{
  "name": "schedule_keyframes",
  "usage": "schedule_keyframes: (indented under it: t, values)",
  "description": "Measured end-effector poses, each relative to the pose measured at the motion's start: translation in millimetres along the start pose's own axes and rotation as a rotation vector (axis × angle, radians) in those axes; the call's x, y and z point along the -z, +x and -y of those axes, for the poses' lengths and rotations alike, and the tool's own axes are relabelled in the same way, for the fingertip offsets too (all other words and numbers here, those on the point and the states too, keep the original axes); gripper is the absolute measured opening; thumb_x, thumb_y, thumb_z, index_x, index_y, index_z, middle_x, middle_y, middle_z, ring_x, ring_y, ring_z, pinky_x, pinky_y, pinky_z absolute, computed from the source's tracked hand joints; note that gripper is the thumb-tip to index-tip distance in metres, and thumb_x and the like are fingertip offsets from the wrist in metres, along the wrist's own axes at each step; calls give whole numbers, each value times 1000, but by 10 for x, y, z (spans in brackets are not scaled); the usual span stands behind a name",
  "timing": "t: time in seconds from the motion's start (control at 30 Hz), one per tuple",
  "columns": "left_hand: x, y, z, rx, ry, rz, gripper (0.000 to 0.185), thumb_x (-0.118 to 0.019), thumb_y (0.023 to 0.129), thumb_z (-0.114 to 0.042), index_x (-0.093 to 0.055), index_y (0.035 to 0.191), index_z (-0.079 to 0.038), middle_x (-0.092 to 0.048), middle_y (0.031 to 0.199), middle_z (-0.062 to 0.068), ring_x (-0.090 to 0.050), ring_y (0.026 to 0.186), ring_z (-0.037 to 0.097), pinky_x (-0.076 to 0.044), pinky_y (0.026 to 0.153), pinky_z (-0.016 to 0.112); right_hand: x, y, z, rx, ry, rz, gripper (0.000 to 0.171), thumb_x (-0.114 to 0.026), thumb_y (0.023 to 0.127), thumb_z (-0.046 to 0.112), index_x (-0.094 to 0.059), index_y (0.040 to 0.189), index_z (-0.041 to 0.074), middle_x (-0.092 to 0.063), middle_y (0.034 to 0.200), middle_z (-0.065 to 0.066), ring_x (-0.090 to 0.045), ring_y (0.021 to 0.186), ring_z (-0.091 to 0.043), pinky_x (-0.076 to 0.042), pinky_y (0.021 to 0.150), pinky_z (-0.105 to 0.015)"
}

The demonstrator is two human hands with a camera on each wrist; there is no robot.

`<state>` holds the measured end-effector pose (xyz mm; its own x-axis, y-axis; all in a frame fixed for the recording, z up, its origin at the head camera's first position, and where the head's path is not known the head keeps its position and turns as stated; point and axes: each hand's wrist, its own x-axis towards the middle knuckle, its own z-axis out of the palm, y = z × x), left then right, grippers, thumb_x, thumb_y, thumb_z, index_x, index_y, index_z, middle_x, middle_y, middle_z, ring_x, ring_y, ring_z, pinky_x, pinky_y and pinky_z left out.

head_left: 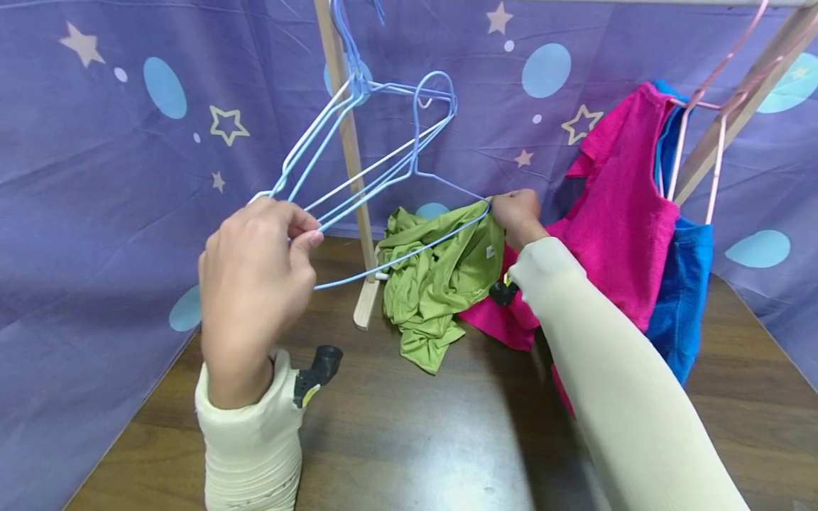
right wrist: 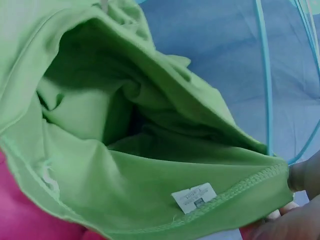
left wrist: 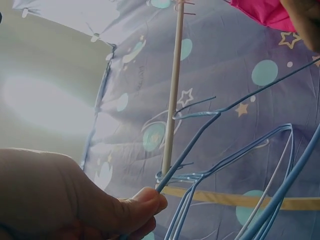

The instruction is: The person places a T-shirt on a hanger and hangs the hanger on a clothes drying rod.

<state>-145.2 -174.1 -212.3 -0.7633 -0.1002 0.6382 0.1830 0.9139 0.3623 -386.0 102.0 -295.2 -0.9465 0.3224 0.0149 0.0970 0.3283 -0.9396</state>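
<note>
1. We see open surface [head_left: 415,440] at lower centre of the frame, between our two sleeves.
2. The wooden post [head_left: 348,142] and the blue wire hangers [head_left: 383,163] bar the upper centre.
3. The green shirt [head_left: 434,284], pink shirt [head_left: 613,220] and blue shirt [head_left: 684,291] fill the right.

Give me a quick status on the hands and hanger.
Left hand pinches blue hanger. Right hand grips green shirt on hanger corner. Spare hangers tangled alongside.
</note>
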Motion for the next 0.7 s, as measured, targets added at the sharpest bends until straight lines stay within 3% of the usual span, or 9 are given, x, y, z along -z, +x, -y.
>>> schedule_keyframes:
  t: [0.17,0.43,0.7]
  values:
    - [-47,4,-35,-27,-9,-1,5,-71,93,-12,-75,93,-10,-67,87,7,-63,80,33,-45,69,56,33,-4,69,-21,90,10,18,-55,85,5,-53,69,12,-50,84,-4,-52,65,-14,-47,47,-22]
    - [-95,7,-81,-74,-27,0,3,-71,92,-11,-74,91,-9,-68,87,7,-64,79,32,-46,73,54,91,-77,244,-14,433,36,20,-53,88,-4,-57,71,6,-53,69,0,-56,46,-8,-54,47,-24]
    - [-127,13,-99,-95,-65,-13,4,-71,92,-9,-74,91,-6,-68,86,7,-64,77,31,-46,72,52,204,-95,411,18,465,140,13,-55,97,2,-60,86,7,-52,91,-2,-54,57,-6,-52,51,-21]
